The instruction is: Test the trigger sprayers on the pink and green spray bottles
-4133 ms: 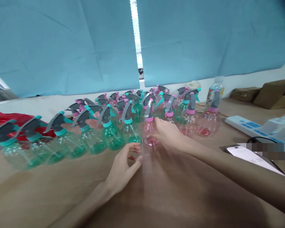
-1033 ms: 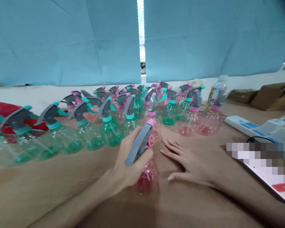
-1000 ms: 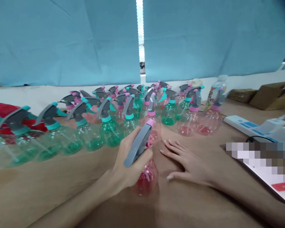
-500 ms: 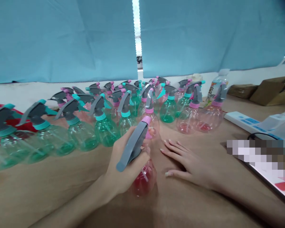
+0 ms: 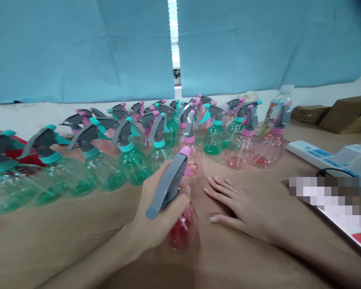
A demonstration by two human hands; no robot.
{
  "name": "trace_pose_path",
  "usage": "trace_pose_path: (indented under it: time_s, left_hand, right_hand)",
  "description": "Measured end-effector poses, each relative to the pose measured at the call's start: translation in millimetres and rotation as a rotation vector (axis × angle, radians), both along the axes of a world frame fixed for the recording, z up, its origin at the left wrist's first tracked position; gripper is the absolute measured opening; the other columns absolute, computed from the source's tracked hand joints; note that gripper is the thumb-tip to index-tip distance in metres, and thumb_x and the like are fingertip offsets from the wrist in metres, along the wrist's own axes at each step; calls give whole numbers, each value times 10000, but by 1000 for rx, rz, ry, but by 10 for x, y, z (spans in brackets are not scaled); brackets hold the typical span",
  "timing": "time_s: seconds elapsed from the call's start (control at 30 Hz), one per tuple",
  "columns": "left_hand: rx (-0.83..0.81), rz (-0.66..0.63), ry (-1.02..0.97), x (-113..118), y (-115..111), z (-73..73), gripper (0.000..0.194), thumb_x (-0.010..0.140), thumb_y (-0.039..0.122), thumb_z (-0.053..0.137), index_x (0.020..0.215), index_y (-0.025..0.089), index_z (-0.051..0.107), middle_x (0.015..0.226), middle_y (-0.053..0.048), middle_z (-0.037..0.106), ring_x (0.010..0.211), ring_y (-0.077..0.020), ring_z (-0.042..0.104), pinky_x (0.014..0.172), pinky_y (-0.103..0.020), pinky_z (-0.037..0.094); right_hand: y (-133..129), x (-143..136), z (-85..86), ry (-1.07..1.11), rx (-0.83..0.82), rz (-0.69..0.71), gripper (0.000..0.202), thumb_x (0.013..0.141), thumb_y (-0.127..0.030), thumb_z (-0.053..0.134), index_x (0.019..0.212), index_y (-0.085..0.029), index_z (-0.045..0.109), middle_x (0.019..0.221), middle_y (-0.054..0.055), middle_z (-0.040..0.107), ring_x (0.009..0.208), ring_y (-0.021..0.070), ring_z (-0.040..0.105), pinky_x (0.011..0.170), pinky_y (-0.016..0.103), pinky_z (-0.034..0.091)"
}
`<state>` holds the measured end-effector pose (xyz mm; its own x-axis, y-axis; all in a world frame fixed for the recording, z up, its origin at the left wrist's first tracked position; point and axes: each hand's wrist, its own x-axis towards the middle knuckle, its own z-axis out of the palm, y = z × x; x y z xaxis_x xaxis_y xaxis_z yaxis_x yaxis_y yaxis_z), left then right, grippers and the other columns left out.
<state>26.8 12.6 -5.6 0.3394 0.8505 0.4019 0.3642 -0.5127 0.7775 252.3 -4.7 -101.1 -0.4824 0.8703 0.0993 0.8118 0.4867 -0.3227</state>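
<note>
At the lower middle of the frame, the pink spray bottle (image 5: 183, 233) seems to rest on the counter (image 5: 93, 218), its rounded body showing below the grip, its grey lever above. The left hand (image 5: 150, 218) is closed around its neck and sprayer head; the right hand (image 5: 237, 204) lies palm down with fingers spread, well clear of it to the right. Its thin, clear wall looks like light plastic that would give a little if squeezed, and slick if wet, while the red liquid should add modest weight low down. The neck beneath the head looks the surest hold, keeping fingers off the trigger.
</note>
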Motion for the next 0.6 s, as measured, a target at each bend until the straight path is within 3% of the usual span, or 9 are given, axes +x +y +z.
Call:
trace_pose_path:
  time_s: [0.27,0.6]
  left_hand:
    - [21,-7,-1,-4,9,-9,40,756,266,497,775,256,463,673,31,524,611,-182,522,533,-298,403]
    - [33,-20,-12,5,3,10,31,752,255,496,769,261,470,656,37,481,562,-170,458,523,-297,376]
  right_hand:
    - [-3,13,-41,50,28,-1,698,858,-604,471,1437,-235,345,1501,84,303,1406,289,184,1125,559,182]
    - [4,9,-26,-18,10,4,734,868,-638,405,1437,-180,341,1508,105,274,1405,286,181,1125,547,183]
